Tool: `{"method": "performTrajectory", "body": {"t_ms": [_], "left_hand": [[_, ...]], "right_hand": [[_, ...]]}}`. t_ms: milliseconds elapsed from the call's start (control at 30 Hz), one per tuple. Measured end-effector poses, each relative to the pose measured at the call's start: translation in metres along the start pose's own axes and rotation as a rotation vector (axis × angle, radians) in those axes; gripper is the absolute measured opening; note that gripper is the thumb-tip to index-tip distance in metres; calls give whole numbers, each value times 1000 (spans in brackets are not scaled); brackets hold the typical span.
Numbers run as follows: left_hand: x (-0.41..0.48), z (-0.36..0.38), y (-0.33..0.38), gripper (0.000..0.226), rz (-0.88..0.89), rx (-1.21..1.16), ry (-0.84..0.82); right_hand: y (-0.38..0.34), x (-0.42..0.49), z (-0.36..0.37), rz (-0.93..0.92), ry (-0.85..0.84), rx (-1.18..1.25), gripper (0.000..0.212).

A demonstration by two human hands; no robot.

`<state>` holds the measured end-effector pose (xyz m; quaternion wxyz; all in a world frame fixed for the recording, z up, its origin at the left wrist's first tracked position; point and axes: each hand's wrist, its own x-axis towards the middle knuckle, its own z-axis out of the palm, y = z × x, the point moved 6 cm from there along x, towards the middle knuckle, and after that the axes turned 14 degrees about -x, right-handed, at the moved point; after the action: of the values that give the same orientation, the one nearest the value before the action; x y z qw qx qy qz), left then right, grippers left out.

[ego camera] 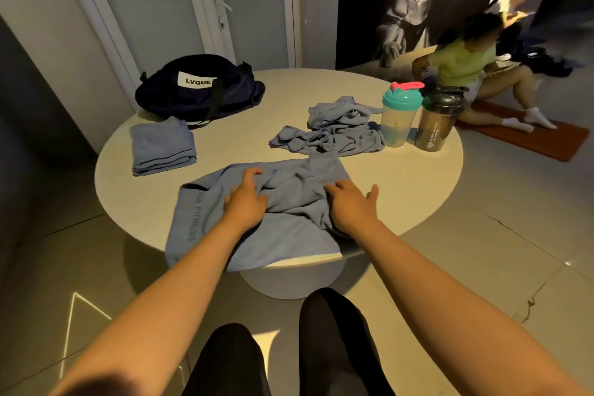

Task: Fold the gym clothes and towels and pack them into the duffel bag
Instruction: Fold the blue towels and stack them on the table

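Here, left hand [246,199] grips, right hand [350,206] presses rumpled (soft) towel [294,191].

Left arm: bare, stretched forward
Left hand [246,199]: palm down, fingers curled, gripping the blue cloth [283,235]
Right arm: bare, stretched forward
Right hand [348,206]: palm down, fingers flat, thumb spread wide

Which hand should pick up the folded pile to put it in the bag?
Left. The left hand, gripping the towel, is nearer the folded pile and duffel bag; the right hand would have to cross over.
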<state>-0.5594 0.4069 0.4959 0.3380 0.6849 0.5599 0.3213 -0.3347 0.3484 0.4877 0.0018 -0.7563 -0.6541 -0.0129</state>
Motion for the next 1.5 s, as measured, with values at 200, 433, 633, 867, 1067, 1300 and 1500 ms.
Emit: {"method": "performTrajectory", "body": {"t_ms": [200,433,633,867,1067,1300,1500], "left_hand": [[2,36,35,34,175,-112,-134],[15,9,19,47,107,-65,5],[25,-19,-15,49,-43,-30,121],[18,-13,-16,50,-53,240,-25],[5,-25,-20,59,-34,305,-34],[-6,-65,-50,29,72,289,85],[13,-77,-67,70,-174,473,-39]], "right_hand": [[1,6,-19,-21,222,70,21],[-24,-22,-24,-237,133,716,25],[-5,-5,-8,16,-127,224,48],[-24,3,-28,-53,-312,228,54],[-88,-12,-53,-238,-103,606,27],[-96,16,-28,-181,-10,406,36],[-116,15,-12,-239,-373,166,95]]}}
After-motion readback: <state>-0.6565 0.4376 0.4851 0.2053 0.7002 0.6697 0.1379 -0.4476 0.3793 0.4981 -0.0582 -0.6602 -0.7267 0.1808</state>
